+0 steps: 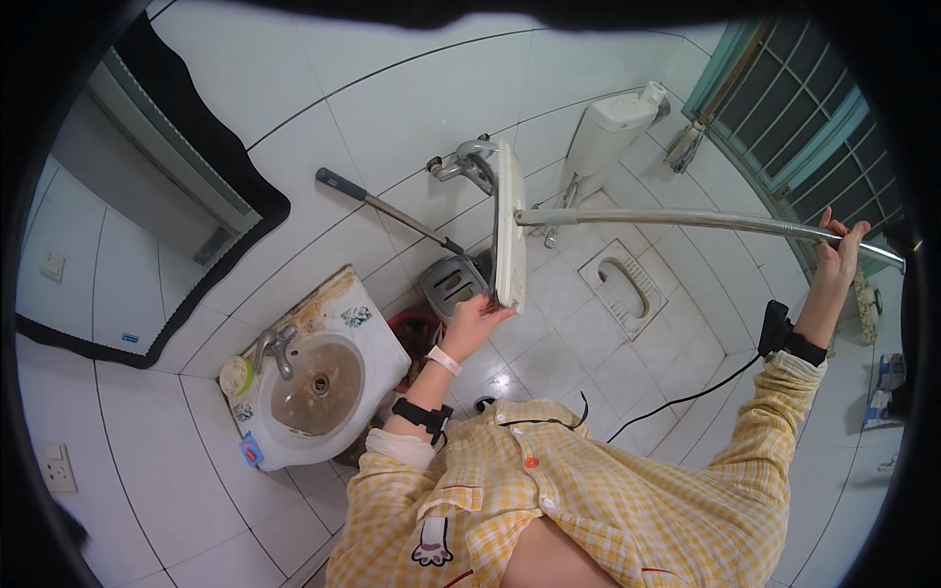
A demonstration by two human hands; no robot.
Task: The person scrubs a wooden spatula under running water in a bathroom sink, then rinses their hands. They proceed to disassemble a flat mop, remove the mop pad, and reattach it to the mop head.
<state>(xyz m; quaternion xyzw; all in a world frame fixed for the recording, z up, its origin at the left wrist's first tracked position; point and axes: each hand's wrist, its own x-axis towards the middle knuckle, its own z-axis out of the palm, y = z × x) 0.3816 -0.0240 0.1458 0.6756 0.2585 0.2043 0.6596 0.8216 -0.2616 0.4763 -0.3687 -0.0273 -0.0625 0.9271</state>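
A flat mop is held up off the floor in front of me, its metal handle (684, 217) running to the right. My right hand (842, 239) is around that handle near its far end, with some fingers extended. The mop's long white head (511, 228) stands on edge, a grey pad showing along its left side. My left hand (474, 320) pinches the lower end of the head, thumb and fingers at the pad's edge. How much of the pad lies between the fingers is hidden.
Left of me is a stained washbasin (316, 386) with a faucet (276, 349). Beyond the mop head are a wall-mounted mixer tap (467, 162), a grey bucket (450, 287) and another long handle (397, 213). A squat toilet (625, 289) is set in the floor under a cistern (606, 132).
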